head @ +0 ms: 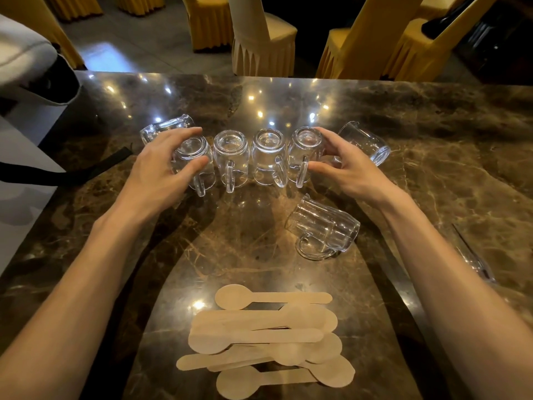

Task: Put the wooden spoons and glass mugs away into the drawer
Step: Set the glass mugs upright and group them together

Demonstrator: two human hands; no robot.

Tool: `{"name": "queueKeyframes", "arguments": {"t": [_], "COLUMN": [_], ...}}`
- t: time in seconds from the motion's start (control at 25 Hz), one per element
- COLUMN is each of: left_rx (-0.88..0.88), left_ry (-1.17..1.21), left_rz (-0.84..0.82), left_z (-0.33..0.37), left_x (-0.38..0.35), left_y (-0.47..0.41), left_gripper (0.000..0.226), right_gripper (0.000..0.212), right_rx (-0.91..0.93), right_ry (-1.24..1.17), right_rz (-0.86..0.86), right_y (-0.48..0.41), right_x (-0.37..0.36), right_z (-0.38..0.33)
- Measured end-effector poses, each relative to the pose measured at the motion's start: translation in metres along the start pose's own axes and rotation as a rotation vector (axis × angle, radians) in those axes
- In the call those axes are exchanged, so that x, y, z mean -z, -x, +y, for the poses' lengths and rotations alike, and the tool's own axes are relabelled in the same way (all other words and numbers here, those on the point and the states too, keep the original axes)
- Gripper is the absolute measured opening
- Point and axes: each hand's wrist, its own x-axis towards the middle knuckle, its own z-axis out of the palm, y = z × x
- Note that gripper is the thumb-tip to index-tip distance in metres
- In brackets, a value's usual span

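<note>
Several glass mugs stand upside down in a row (232, 157) across the middle of the dark marble table (432, 134), handles toward me. My left hand (161, 161) cups the leftmost mug of the row (191, 157). My right hand (343, 164) cups the rightmost one (305, 148). Three more mugs lie on their sides: one behind my left hand (165, 127), one behind my right hand (366, 142), one nearer me (323, 228). A pile of flat wooden spoons (268, 339) lies at the table's near edge. No drawer is in view.
A black strap (72, 171) lies over the table's left edge. A clear glass object (473, 258) rests by my right forearm. Chairs with yellow and beige covers (262, 39) stand beyond the far edge. A grey cushion (20, 53) sits at far left.
</note>
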Motion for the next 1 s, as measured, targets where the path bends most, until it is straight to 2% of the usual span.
{"name": "queueKeyframes", "arguments": {"t": [0.24,0.4,0.56,0.72,1.0], "left_rx": [0.012,0.086,0.208,0.342,0.331], "left_ry": [0.021,0.183,0.205,0.203,0.246], "left_rz": [0.029,0.233,0.404,0.302,0.222], "left_z": [-0.008,-0.026,-0.054,-0.08,-0.102], "left_x": [-0.004,-0.004,-0.002,-0.01,-0.025], "left_y": [0.001,0.002,-0.003,-0.012,-0.022], "left_gripper": [0.051,0.041,0.04,0.052,0.062], "right_gripper": [0.072,0.065,0.055,0.058,0.058], "right_rx": [-0.06,-0.065,-0.127,-0.229,-0.277], "right_ry": [0.022,0.039,-0.049,-0.11,-0.105], "right_rz": [0.072,0.166,0.257,0.238,0.245], "right_y": [0.002,0.017,0.043,0.072,0.098], "right_x": [0.0,-0.003,-0.013,-0.024,-0.029], "right_z": [-0.002,-0.009,-0.007,0.001,0.0]}}
